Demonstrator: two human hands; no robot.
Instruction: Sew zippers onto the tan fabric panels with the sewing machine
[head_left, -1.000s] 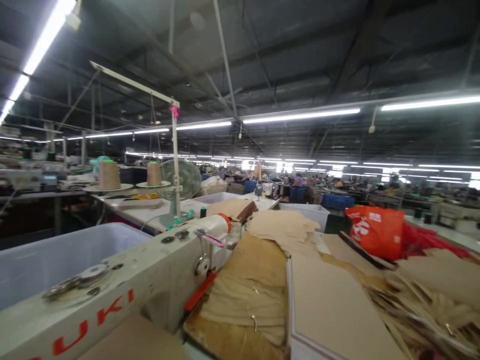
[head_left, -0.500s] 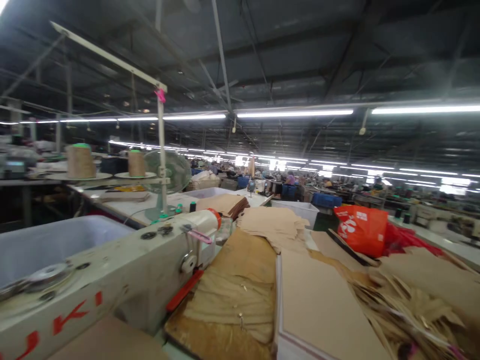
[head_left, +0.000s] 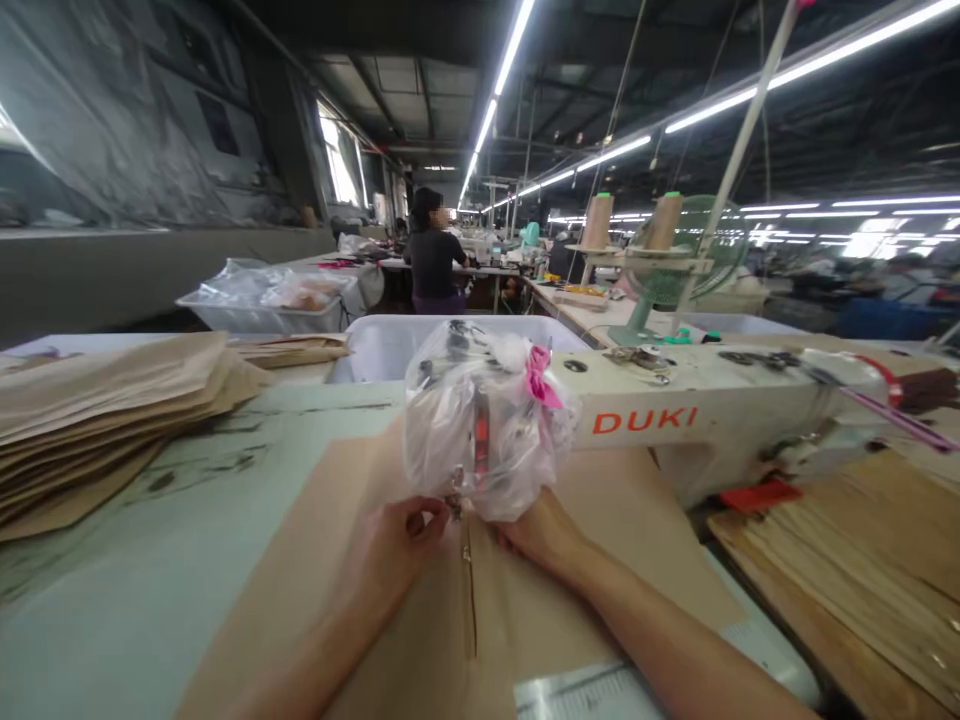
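Observation:
A tan fabric piece (head_left: pixel 300 590) lies across the bed of a sewing machine (head_left: pixel 637 410) marked in red letters. Clear plastic with a pink tie (head_left: pixel 541 378) wraps the machine's head. My left hand (head_left: pixel 401 545) is closed in a pinch just left of the presser foot (head_left: pixel 455 497); what sits between its fingertips is too small to make out. On the other side, my right hand (head_left: pixel 544 530) rests on the fabric, its fingers mostly hidden by the plastic. A narrow dark slit or zipper-like strip (head_left: pixel 469 590) runs from the foot toward me.
Stacked tan fabric pieces (head_left: pixel 112 420) lie at left. Behind the machine stands a white bin (head_left: pixel 375 345). A ruler-like scale (head_left: pixel 592 690) shows at the front. Brown layered material (head_left: pixel 847 560) lies at right. Farther back, a person (head_left: pixel 435 250) in dark clothes stands among tables.
The view has swung left, from the hall and the machine's right end to its needle area. Both my hands, unseen before, are now at the presser foot on the fabric.

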